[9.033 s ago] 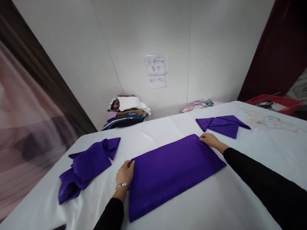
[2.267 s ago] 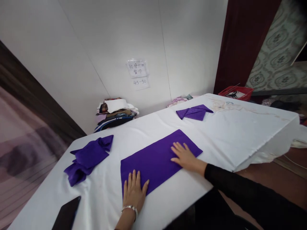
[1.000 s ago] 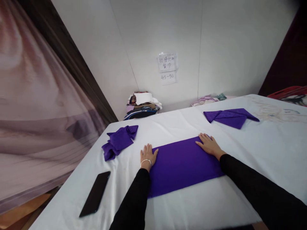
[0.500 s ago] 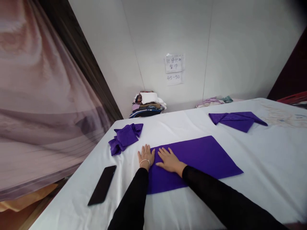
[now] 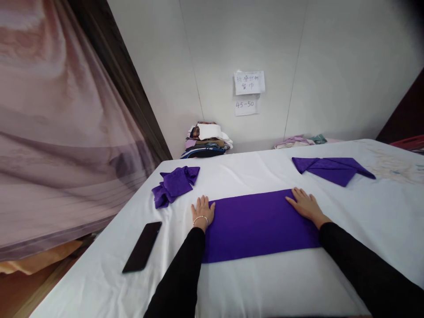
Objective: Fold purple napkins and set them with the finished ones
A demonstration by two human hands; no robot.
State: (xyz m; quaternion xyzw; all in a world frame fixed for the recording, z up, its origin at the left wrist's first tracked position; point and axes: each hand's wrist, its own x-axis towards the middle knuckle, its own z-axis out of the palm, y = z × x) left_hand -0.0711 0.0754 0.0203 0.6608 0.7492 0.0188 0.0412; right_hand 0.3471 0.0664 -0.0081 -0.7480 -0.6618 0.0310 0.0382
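Head view: one smooth, deep-purple fabric rectangle, folded edges straight [image 5: 258, 225], lying flat on a table covered in plain white cloth [image 5: 258, 289], long side running left to right in front of the person. Left hand [image 5: 203, 211], palm down, fingers extended and slightly spread, grasping nothing, resting at the rectangle's far left corner; thin silver-coloured bracelet [image 5: 200, 217] at the wrist. Right hand [image 5: 304, 204], likewise flattened with fingers extended, resting over the far right corner. Both sleeves black. Left of the rectangle: one loosely bunched purple cloth [image 5: 177, 182]; nearer the person, one black, flat, rectangular phone-like slab [image 5: 143, 247]. Beyond the right hand: one purple cloth folded into pointed ends [image 5: 334, 170]. Behind the table's far edge: one stack of mixed-colour folded fabrics [image 5: 208, 140]. On the pale wall: two white handwritten paper sheets [image 5: 249, 84], the lower reading "45-50". Far left: one pinkish draped curtain [image 5: 66, 115].
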